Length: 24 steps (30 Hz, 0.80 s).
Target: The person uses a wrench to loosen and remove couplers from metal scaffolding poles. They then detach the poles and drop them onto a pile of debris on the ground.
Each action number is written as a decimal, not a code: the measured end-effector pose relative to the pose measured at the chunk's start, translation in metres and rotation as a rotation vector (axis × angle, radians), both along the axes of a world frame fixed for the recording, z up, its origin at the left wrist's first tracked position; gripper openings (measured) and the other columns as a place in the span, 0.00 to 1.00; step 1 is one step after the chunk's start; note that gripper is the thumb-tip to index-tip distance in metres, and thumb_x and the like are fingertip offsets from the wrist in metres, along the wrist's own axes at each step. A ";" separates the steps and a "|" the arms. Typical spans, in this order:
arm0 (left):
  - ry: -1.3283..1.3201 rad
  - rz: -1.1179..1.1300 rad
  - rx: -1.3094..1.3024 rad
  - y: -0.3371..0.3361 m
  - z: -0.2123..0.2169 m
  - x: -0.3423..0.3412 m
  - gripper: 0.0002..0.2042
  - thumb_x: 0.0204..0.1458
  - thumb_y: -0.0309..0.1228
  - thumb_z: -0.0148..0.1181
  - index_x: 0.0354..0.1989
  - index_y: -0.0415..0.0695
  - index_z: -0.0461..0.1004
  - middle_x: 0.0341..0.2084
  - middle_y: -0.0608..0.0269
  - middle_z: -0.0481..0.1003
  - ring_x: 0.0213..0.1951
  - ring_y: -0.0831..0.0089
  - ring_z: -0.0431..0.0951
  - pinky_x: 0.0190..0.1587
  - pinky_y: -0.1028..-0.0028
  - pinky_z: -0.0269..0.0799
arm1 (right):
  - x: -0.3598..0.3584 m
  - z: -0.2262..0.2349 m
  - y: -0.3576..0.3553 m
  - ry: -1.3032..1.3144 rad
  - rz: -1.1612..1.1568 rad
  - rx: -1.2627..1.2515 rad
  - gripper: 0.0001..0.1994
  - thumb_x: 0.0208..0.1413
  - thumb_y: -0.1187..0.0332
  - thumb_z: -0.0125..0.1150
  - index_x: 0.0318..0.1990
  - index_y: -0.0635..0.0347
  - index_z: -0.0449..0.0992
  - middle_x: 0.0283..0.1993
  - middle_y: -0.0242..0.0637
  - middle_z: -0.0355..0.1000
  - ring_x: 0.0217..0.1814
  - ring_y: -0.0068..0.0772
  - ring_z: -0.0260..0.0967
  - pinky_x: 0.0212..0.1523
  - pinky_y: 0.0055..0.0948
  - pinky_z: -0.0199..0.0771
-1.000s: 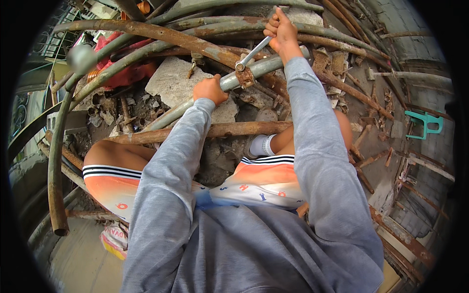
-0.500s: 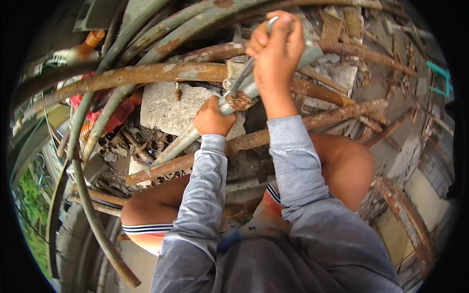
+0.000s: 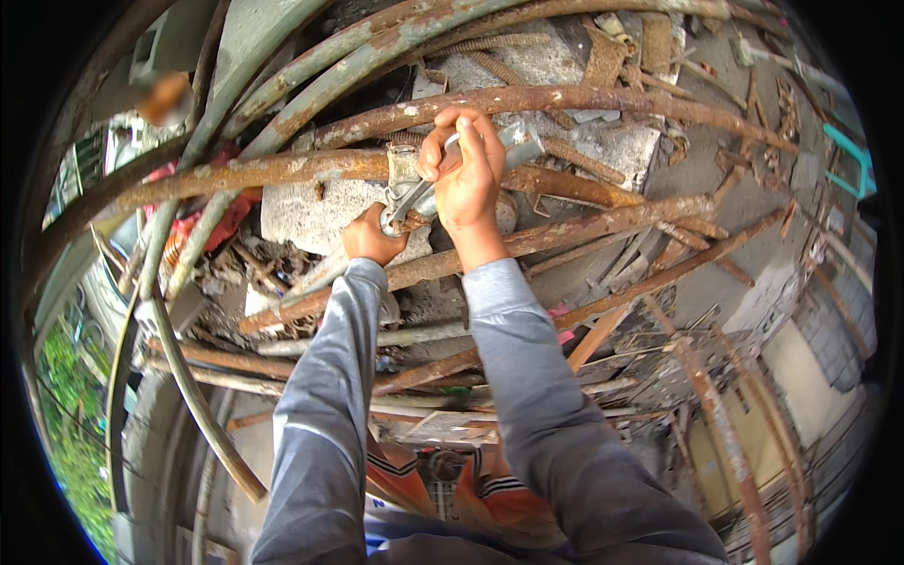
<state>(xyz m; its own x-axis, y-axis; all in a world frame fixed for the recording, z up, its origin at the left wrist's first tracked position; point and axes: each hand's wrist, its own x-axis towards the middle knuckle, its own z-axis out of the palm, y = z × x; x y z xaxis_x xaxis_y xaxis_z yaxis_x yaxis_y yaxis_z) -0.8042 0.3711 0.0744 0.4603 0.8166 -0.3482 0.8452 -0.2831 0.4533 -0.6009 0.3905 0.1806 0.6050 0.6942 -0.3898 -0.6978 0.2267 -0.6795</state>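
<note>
My right hand point(image 3: 468, 184) is closed round the ring end of a silver wrench point(image 3: 409, 197). The wrench's other end reaches down-left to a rusty clamp point(image 3: 412, 223) on a grey metal pipe point(image 3: 524, 145). Just left of the clamp, my left hand point(image 3: 373, 237) wraps round the same pipe, its thumb near the wrench's lower end. The pipe slants from lower left to upper right, and my right hand hides part of it. Whether the wrench sits on a nut is too small to tell.
Long rusty pipes point(image 3: 612, 224) cross below and beyond my hands. Bent grey-green pipes point(image 3: 353, 71) sweep across the upper left. A broken concrete slab point(image 3: 299, 215) lies beneath, with scrap and a red cloth point(image 3: 215, 231) around it. A turquoise frame point(image 3: 852, 160) stands far right.
Both hands, the wrench and the clamped pipe sit further left in the view. The right hand has swung lower and nearer the left. My knees have left the middle of the view.
</note>
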 end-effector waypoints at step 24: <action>0.059 0.036 -0.315 0.010 0.021 0.021 0.21 0.35 0.38 0.72 0.39 0.43 0.76 0.36 0.49 0.80 0.39 0.48 0.80 0.43 0.56 0.77 | 0.006 0.007 0.010 0.039 0.192 -0.229 0.25 0.67 0.56 0.57 0.19 0.55 0.58 0.16 0.22 0.52 0.16 0.14 0.48 0.18 0.22 0.47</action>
